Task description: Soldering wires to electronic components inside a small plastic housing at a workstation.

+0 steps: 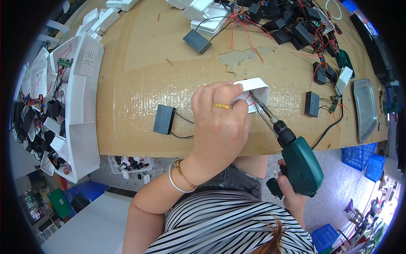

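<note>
My left hand (220, 120) is closed on a small white plastic casing (256, 84), which is held tilted just above the cardboard. Some red wire shows inside the casing. My right hand (291, 190) grips a green pistol-shaped soldering gun (302, 165) by its handle. The gun's metal tip and thin feed tube reach into the casing's open side; whether the tip touches anything there I cannot tell. A black box (164, 119) with two dark wires lies left of my left hand, and the wires run behind that hand.
Cardboard (131, 84) covers the table. A white bin (82, 114) full of parts stands at the left. Black boxes with red wires (296, 31) are heaped at the far right. A shallow tray (366, 110) lies at the right edge, near the black cord (327, 137).
</note>
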`<control>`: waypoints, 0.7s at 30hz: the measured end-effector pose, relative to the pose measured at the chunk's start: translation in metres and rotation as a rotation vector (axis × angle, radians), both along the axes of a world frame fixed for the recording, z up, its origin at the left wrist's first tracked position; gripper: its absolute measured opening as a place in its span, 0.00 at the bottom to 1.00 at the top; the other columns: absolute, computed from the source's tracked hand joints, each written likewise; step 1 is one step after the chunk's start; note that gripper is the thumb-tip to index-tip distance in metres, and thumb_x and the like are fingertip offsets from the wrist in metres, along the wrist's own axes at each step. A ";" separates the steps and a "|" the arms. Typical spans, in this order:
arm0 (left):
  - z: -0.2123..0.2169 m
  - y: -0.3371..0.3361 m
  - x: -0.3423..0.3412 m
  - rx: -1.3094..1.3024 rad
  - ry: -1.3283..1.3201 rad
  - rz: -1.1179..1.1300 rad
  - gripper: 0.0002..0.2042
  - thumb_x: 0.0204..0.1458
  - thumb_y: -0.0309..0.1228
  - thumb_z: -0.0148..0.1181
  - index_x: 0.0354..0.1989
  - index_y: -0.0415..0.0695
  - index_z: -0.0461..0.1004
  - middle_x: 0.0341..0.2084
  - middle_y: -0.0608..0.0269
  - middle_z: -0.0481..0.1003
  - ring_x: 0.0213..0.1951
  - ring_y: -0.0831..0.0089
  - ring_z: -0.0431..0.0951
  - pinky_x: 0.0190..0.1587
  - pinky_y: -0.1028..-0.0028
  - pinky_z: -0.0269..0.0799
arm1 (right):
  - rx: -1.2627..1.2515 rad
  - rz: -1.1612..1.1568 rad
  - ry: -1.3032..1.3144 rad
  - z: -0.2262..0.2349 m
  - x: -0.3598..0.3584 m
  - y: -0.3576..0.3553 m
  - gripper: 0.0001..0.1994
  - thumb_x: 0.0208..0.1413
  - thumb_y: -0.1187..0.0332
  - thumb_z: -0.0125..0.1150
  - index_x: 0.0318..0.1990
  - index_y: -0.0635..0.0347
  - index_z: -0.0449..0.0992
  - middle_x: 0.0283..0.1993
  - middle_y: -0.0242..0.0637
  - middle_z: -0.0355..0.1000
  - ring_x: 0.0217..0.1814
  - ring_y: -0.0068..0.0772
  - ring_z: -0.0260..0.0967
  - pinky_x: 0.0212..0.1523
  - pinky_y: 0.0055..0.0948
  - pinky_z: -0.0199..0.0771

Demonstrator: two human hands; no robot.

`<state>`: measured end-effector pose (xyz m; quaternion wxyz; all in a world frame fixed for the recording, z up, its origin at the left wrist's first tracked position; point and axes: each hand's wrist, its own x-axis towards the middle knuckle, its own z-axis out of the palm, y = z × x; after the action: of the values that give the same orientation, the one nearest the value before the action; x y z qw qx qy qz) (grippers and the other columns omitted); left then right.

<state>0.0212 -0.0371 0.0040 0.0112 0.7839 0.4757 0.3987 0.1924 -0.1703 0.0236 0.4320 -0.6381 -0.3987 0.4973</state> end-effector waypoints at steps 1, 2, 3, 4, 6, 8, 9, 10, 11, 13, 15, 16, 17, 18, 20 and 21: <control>0.000 0.000 0.000 0.002 0.000 -0.003 0.05 0.32 0.19 0.59 0.19 0.39 0.70 0.34 0.58 0.67 0.39 0.61 0.69 0.39 0.66 0.61 | 0.000 -0.002 0.000 -0.001 -0.001 0.000 0.16 0.49 0.69 0.60 0.45 0.64 0.68 0.37 0.34 0.68 0.39 0.25 0.65 0.41 0.25 0.65; 0.000 0.000 0.001 0.002 0.000 -0.005 0.05 0.32 0.19 0.59 0.19 0.39 0.70 0.34 0.58 0.67 0.39 0.61 0.69 0.39 0.66 0.61 | 0.005 -0.032 -0.037 -0.003 -0.002 0.000 0.17 0.46 0.68 0.62 0.44 0.64 0.69 0.36 0.35 0.68 0.36 0.24 0.65 0.38 0.24 0.65; 0.001 0.000 0.001 -0.003 -0.002 -0.006 0.05 0.32 0.19 0.59 0.19 0.39 0.70 0.34 0.58 0.67 0.39 0.61 0.68 0.39 0.66 0.61 | 0.011 -0.061 -0.073 -0.004 -0.002 0.000 0.18 0.42 0.68 0.63 0.42 0.64 0.69 0.35 0.35 0.69 0.33 0.23 0.65 0.36 0.22 0.66; 0.001 0.000 0.001 -0.008 -0.005 -0.008 0.05 0.32 0.19 0.59 0.19 0.39 0.70 0.34 0.58 0.67 0.39 0.61 0.68 0.39 0.66 0.61 | 0.010 -0.062 -0.073 -0.004 -0.002 0.000 0.18 0.42 0.68 0.63 0.42 0.64 0.69 0.35 0.35 0.69 0.33 0.23 0.65 0.36 0.22 0.66; 0.001 0.000 0.001 -0.003 -0.004 -0.006 0.05 0.32 0.19 0.59 0.19 0.39 0.70 0.34 0.58 0.67 0.39 0.61 0.68 0.39 0.66 0.61 | -0.026 -0.057 -0.053 -0.005 -0.001 0.000 0.21 0.42 0.68 0.64 0.45 0.65 0.68 0.38 0.37 0.70 0.33 0.23 0.65 0.37 0.22 0.66; 0.002 0.000 0.001 0.003 -0.003 -0.002 0.04 0.32 0.19 0.58 0.19 0.39 0.70 0.34 0.58 0.67 0.39 0.61 0.68 0.39 0.66 0.61 | -0.001 -0.059 -0.048 -0.006 -0.001 0.000 0.22 0.42 0.68 0.64 0.46 0.65 0.68 0.39 0.38 0.70 0.34 0.23 0.65 0.37 0.22 0.66; 0.001 0.000 0.001 0.001 -0.001 -0.005 0.04 0.32 0.19 0.59 0.20 0.39 0.71 0.34 0.58 0.67 0.39 0.61 0.68 0.39 0.66 0.61 | 0.023 -0.065 -0.044 -0.007 0.000 0.000 0.24 0.42 0.67 0.64 0.48 0.65 0.67 0.40 0.39 0.70 0.34 0.23 0.66 0.37 0.22 0.66; 0.001 0.000 0.001 -0.001 0.001 -0.008 0.04 0.32 0.19 0.59 0.20 0.39 0.71 0.34 0.58 0.67 0.38 0.61 0.68 0.39 0.66 0.61 | 0.023 -0.066 -0.043 -0.008 0.000 0.000 0.24 0.42 0.67 0.64 0.48 0.65 0.67 0.40 0.39 0.70 0.34 0.23 0.66 0.37 0.22 0.66; 0.000 0.000 0.001 -0.001 0.002 -0.009 0.04 0.32 0.19 0.59 0.20 0.39 0.71 0.34 0.58 0.67 0.38 0.61 0.68 0.39 0.66 0.61 | 0.020 -0.075 -0.028 -0.008 0.000 0.000 0.25 0.42 0.67 0.64 0.49 0.65 0.66 0.41 0.40 0.70 0.34 0.23 0.66 0.37 0.22 0.67; 0.001 0.000 0.001 0.005 0.002 -0.001 0.04 0.33 0.19 0.59 0.20 0.39 0.71 0.34 0.58 0.67 0.38 0.61 0.69 0.39 0.66 0.61 | 0.017 -0.085 -0.013 -0.007 0.001 -0.001 0.26 0.41 0.66 0.64 0.50 0.65 0.66 0.41 0.40 0.70 0.35 0.23 0.66 0.36 0.22 0.67; 0.001 0.000 0.000 0.004 0.003 -0.006 0.04 0.33 0.19 0.59 0.20 0.39 0.71 0.34 0.58 0.67 0.38 0.61 0.69 0.39 0.66 0.62 | -0.002 -0.117 0.026 -0.008 0.003 -0.003 0.29 0.40 0.64 0.66 0.51 0.65 0.64 0.42 0.42 0.70 0.34 0.23 0.66 0.36 0.21 0.67; 0.001 0.000 0.000 0.003 0.003 -0.010 0.04 0.33 0.19 0.59 0.20 0.39 0.71 0.34 0.58 0.67 0.38 0.61 0.69 0.39 0.66 0.62 | -0.002 -0.117 0.026 -0.008 0.002 -0.003 0.29 0.40 0.64 0.66 0.51 0.65 0.64 0.42 0.42 0.70 0.34 0.23 0.66 0.36 0.21 0.67; 0.001 0.000 0.000 0.003 0.003 -0.010 0.04 0.33 0.19 0.59 0.20 0.39 0.71 0.34 0.58 0.67 0.38 0.61 0.69 0.39 0.66 0.62 | -0.001 -0.134 0.035 -0.007 0.002 -0.003 0.30 0.39 0.64 0.66 0.51 0.66 0.64 0.42 0.42 0.70 0.34 0.23 0.67 0.36 0.21 0.67; 0.001 0.000 0.000 0.005 0.004 -0.008 0.04 0.33 0.19 0.59 0.20 0.39 0.71 0.34 0.58 0.67 0.38 0.61 0.69 0.39 0.66 0.62 | -0.001 -0.151 0.045 -0.006 0.001 -0.003 0.31 0.38 0.64 0.66 0.52 0.66 0.64 0.42 0.43 0.70 0.34 0.24 0.67 0.36 0.21 0.68; 0.000 0.000 0.000 0.009 0.006 -0.005 0.04 0.33 0.19 0.59 0.20 0.39 0.71 0.34 0.58 0.67 0.39 0.61 0.69 0.39 0.66 0.62 | 0.007 -0.149 0.034 -0.008 0.001 -0.003 0.31 0.38 0.63 0.66 0.52 0.66 0.64 0.42 0.43 0.70 0.34 0.23 0.66 0.36 0.21 0.67; 0.000 0.000 0.000 0.008 0.004 -0.005 0.04 0.33 0.19 0.59 0.20 0.39 0.71 0.34 0.58 0.67 0.38 0.61 0.69 0.39 0.66 0.62 | 0.015 -0.149 0.020 -0.008 0.001 -0.004 0.31 0.38 0.63 0.66 0.51 0.66 0.64 0.42 0.43 0.70 0.33 0.23 0.66 0.35 0.20 0.67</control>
<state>0.0214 -0.0368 0.0039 0.0084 0.7860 0.4721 0.3991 0.1931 -0.1739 0.0159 0.4766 -0.6578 -0.3491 0.4672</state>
